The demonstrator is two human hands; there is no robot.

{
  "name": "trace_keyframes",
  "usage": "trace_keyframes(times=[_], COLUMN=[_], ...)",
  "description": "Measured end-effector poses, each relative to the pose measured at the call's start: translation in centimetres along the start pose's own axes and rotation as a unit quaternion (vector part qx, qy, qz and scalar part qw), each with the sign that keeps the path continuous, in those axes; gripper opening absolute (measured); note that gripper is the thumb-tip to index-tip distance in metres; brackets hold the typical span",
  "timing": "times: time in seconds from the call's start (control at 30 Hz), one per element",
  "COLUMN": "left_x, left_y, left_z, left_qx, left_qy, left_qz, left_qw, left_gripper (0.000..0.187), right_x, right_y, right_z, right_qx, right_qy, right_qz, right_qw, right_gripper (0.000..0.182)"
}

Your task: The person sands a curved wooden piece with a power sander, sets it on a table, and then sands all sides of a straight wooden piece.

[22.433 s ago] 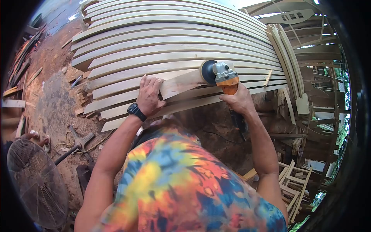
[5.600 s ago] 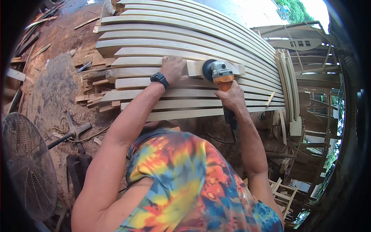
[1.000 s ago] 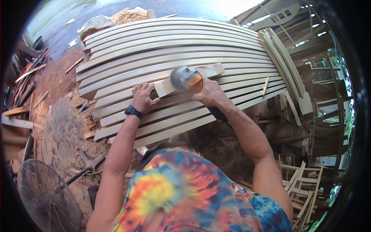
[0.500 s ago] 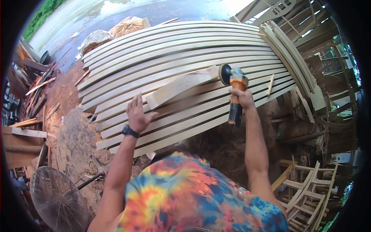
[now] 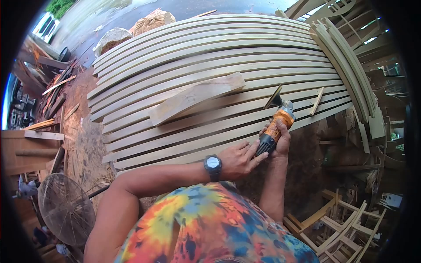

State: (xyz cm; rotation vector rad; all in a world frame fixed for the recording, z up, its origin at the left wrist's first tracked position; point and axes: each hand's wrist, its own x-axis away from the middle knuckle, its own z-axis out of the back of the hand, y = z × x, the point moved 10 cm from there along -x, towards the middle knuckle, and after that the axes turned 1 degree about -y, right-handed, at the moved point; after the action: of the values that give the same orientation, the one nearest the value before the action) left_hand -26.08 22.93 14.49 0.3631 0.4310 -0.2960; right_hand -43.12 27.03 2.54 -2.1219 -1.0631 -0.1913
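My right hand [image 5: 282, 140] is wrapped around the body of an orange-and-black angle grinder [image 5: 283, 119]. Its round disc [image 5: 273, 97] is turned nearly edge-on, over the wooden slats [image 5: 206, 125]. My left hand [image 5: 239, 158], below a black wristwatch [image 5: 212, 165], reaches across to the grinder's black rear end, its fingers stretched out and touching the casing. Left of the tool, a thick wooden block [image 5: 197, 98] lies slantwise on the slats with nobody's hand on it.
Long curved boards [image 5: 344, 65] lie across the slats' right ends, near a small loose stick [image 5: 316, 101]. A round fan [image 5: 66, 209] stands at lower left. Wooden frames [image 5: 346, 230] are piled at lower right. Stuffed sacks [image 5: 151, 23] sit beyond the slats.
The grinder has moved away from the block, toward me and to the right, its disc turning edge-on. My left hand has left the slats near the block and come across to the grinder.
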Motion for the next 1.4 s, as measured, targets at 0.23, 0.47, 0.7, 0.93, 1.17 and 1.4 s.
trace_keyframes(times=[0.23,0.47,0.7,0.93,1.17,1.4], left_x=[-2.1,6.7,11.8,13.0,13.3,11.4], left_y=[-1.6,-17.1,-28.1,-35.9,-36.2,-29.5], left_z=[-0.4,5.0,6.3,6.3,5.8,7.0], left_qx=[0.058,-0.176,-0.106,-0.125,-0.12,-0.104], left_qy=[-0.019,0.002,-0.032,-0.127,-0.153,-0.019], left_qz=[0.023,0.381,0.403,0.495,0.512,0.471], left_qw=[0.998,0.908,0.909,0.85,0.837,0.876], left_gripper=[0.074,0.114,0.087,0.053,0.054,0.065], right_x=[-1.9,-1.5,-0.6,-0.9,-0.7,0.3], right_y=[-0.9,-0.4,1.7,1.7,1.6,1.8], right_z=[0.2,0.1,1.6,0.7,0.4,0.1], right_qx=[-0.023,-0.039,-0.082,-0.071,-0.062,-0.066], right_qy=[-0.03,-0.113,-0.167,-0.177,-0.197,-0.189], right_qz=[-0.025,0.005,-0.034,-0.052,-0.07,-0.066], right_qw=[0.999,0.993,0.982,0.98,0.976,0.977], right_gripper=[0.042,0.053,0.07,0.068,0.067,0.065])
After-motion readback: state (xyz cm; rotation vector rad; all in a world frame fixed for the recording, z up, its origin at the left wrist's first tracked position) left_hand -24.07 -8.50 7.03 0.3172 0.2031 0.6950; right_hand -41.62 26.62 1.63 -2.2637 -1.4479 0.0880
